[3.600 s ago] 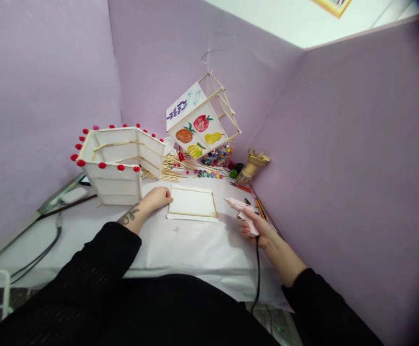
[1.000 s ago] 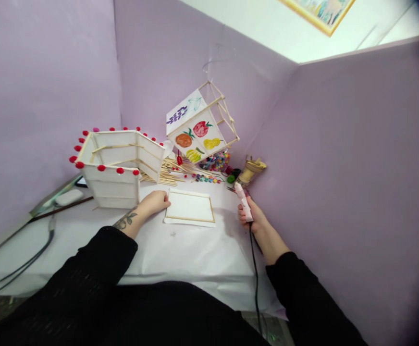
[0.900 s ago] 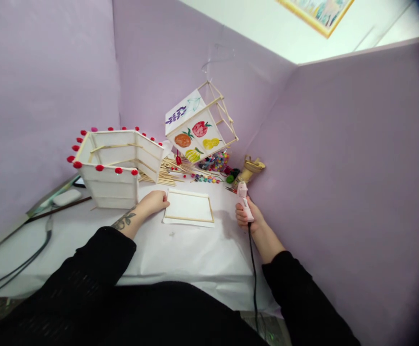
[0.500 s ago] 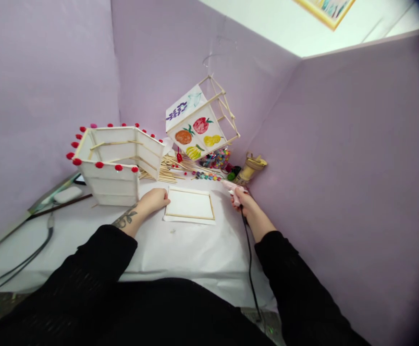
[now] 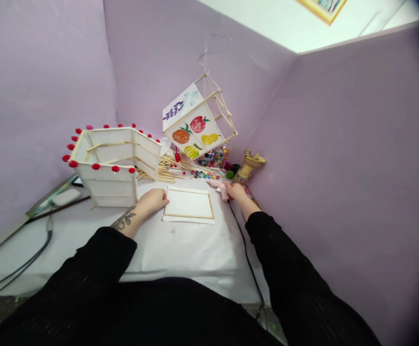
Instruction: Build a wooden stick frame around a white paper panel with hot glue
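Observation:
A white paper panel (image 5: 189, 203) with a rectangular border of thin wooden sticks lies flat in front of me. My left hand (image 5: 155, 199) is closed at its left edge, thumb and fingers pinching the corner area. To the right of the panel, my right hand (image 5: 237, 191) grips the rear of a pink glue gun (image 5: 222, 188) close to the table. The gun's nozzle points left, towards the beads, and its black cord (image 5: 244, 245) runs down over the table's front edge. The fingers of the right hand are partly hidden.
A white paper structure with red pompoms (image 5: 116, 190) stands at left. A fruit-painted lantern (image 5: 198, 127) hangs at the back. Behind the panel are wooden sticks (image 5: 164, 169), colourful beads (image 5: 205, 175) and a yellowish container (image 5: 247, 168). Purple walls (image 5: 325, 144) enclose the table.
My right hand has moved left with the glue gun, and the gun has turned to lie more level. The left hand stays at the panel's edge. The view has shifted slightly.

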### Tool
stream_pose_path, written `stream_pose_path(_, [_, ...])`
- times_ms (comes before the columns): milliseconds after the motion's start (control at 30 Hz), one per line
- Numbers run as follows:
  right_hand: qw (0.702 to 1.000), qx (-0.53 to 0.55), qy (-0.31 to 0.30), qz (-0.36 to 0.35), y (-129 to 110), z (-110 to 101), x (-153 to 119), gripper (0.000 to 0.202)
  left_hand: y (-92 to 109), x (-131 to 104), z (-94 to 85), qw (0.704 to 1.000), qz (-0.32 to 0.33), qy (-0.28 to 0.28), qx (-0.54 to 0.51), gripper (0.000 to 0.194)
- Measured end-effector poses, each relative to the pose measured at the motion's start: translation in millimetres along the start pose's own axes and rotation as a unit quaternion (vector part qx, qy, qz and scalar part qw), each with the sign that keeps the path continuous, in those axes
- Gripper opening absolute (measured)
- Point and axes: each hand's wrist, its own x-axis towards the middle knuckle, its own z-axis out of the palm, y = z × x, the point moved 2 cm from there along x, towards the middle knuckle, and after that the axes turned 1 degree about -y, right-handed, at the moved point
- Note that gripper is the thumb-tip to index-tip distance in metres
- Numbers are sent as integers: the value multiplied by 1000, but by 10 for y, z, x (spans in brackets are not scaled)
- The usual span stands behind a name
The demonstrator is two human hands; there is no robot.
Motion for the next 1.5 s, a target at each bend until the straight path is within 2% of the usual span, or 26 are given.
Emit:
stream_pose_path(33, [998, -58, 37, 2, -24, -62, -33, 26, 4, -3, -2, 1000, 0, -1, 1, 15])
stream_pose_path(100, [994, -93, 57, -12, -77, -130, -158, 21, 7, -3, -1, 1000, 1, -2, 3, 16])
stream_pose_path(233, [975, -150, -51, -156, -187, -22, -519, 15, -12, 20, 20, 1000, 2, -1, 3, 18])
stream_pose_path(333, [962, -164, -104, -194, -182, 129, -686, 15, -25, 33, 31, 1000, 5, 0, 3, 17])
stream_pose_path(500, [962, -172, -112, -181, -127, 269, -674, 16, -4, 12, 12, 1000, 8, 0, -4, 16])
stream_pose_path(633, [966, -184, -107, -149, -151, 296, -638, 15, 7, 2, 3, 1000, 5, -1, -4, 16])
stream_pose_path(967, [972, -174, -104, -121, -153, 391, -638, 11, 12, -8, -9, 1000, 4, -3, -13, 15])
stream_pose_path(1300, [986, -110, -99, -80, -72, 312, -636, 14, 10, -11, -4, 1000, 3, 3, -13, 15])
stream_pose_path(1500, [982, -118, -109, -98, -126, 332, -672, 10, 1, 6, 2, 1000, 9, 3, -2, 15])
